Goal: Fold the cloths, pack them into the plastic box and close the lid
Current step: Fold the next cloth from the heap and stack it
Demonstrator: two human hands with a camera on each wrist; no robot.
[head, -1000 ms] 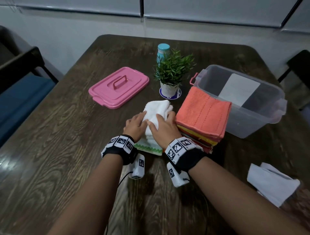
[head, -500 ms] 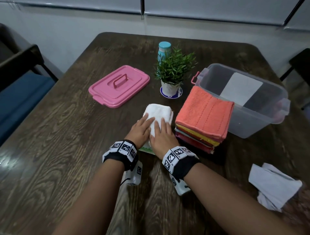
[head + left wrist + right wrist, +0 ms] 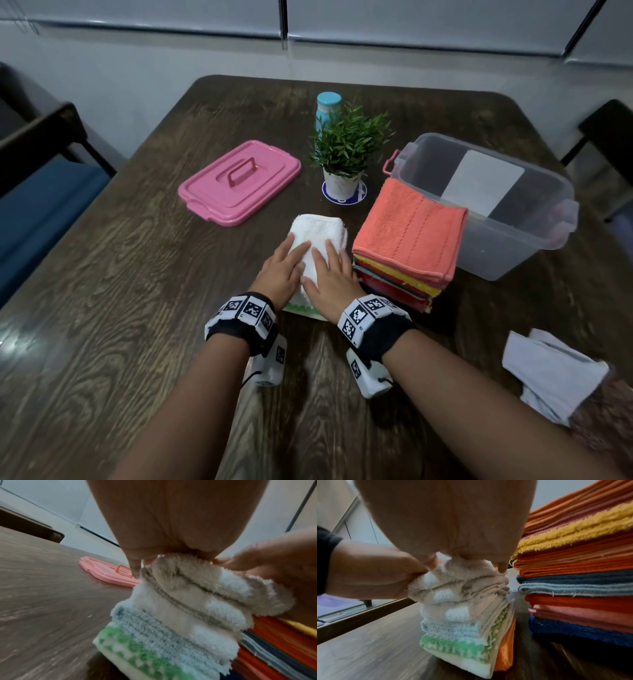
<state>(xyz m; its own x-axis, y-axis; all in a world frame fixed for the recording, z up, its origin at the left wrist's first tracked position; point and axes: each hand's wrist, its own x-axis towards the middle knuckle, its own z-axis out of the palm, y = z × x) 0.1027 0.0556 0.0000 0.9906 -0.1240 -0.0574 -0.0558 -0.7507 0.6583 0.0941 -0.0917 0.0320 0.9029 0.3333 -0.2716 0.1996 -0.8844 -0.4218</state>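
A small pile of folded cloths, with a white cloth (image 3: 320, 229) on top and a green-edged one at the bottom, lies on the table's middle. My left hand (image 3: 284, 267) and right hand (image 3: 330, 274) lie flat side by side on it, fingers straight, pressing down. The wrist views show each palm, the left hand (image 3: 163, 520) and the right hand (image 3: 445, 520), on the white cloth (image 3: 180, 608) (image 3: 462, 601). A taller stack of coloured cloths (image 3: 407, 236) (image 3: 573, 574), orange on top, stands just to the right. Behind it sits the clear plastic box (image 3: 507, 253), open, and the pink lid (image 3: 239, 181) lies at the left.
A potted plant (image 3: 346, 154) on a coaster and a blue-capped bottle (image 3: 329, 102) stand behind the pile. A loose pale cloth (image 3: 555, 370) lies at the table's (image 3: 137, 274) right front edge. A dark chair (image 3: 41, 137) stands at the left, another at the far right.
My hands held the white cloth's fold with thumbs and fingers curled; now both lie flat on top and the cloth is pressed flatter.
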